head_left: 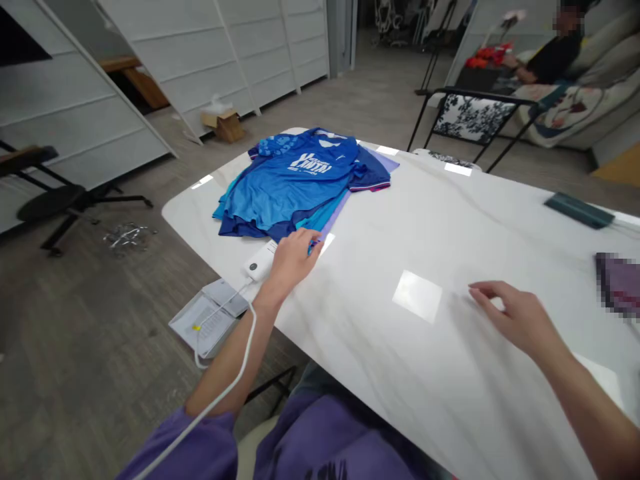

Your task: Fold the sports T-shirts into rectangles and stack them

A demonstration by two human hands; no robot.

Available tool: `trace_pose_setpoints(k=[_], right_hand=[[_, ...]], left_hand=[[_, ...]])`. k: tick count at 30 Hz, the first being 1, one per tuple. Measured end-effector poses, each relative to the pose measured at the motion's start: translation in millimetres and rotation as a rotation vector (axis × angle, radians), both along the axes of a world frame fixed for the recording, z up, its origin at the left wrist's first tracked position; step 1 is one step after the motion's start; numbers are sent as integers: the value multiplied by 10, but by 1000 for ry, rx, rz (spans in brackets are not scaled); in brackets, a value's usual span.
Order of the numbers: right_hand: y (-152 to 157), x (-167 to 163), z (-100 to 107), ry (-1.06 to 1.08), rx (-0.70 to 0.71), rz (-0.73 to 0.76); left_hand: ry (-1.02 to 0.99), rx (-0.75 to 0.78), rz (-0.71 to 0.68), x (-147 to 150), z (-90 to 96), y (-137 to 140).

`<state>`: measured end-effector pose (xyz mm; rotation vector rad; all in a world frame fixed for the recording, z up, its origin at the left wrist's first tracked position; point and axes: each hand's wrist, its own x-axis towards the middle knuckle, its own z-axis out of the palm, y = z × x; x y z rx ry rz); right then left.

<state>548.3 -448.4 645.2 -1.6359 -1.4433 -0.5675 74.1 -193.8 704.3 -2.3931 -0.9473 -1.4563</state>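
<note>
A pile of blue sports shirts (300, 170) lies on the white marble-look table (380, 233), the top one with white lettering across its chest. My left hand (296, 259) is at the near hem of the pile, fingers curled down, with a bit of blue cloth showing between thumb and forefinger. Under that wrist sits a white device (260, 263) with a round dark button and a white cable (245, 360) running along my forearm. Over the table at the right, my right hand (520, 317) has thumb and forefinger brought together at the tips, nothing visible between them.
At the right lie a dark green case (579, 209) and a blurred purple item (620, 283). An open white box (210, 317) is below the table's left edge. A black-framed chair (473, 120) stands beyond the table; a person (555, 57) sits farther back.
</note>
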Motion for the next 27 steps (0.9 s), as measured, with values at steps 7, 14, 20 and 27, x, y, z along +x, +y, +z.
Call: trace_pose_setpoints(k=[7,14,20,27], right_hand=[[2267,-1031,1477,-266,-225,73],[3730,-1645,2585,-319,-141,-61],[4369,-1667,2959,-240,-189,-210],[4781,-1417,3228,-106,-75,-19]], left_hand=[[-182,-46,277,-660,256,945],[-122,-130,317,-967,227,1375],[-214,-72,319,-1027,151,1388],[-256,79,170,-1105,136,1285]])
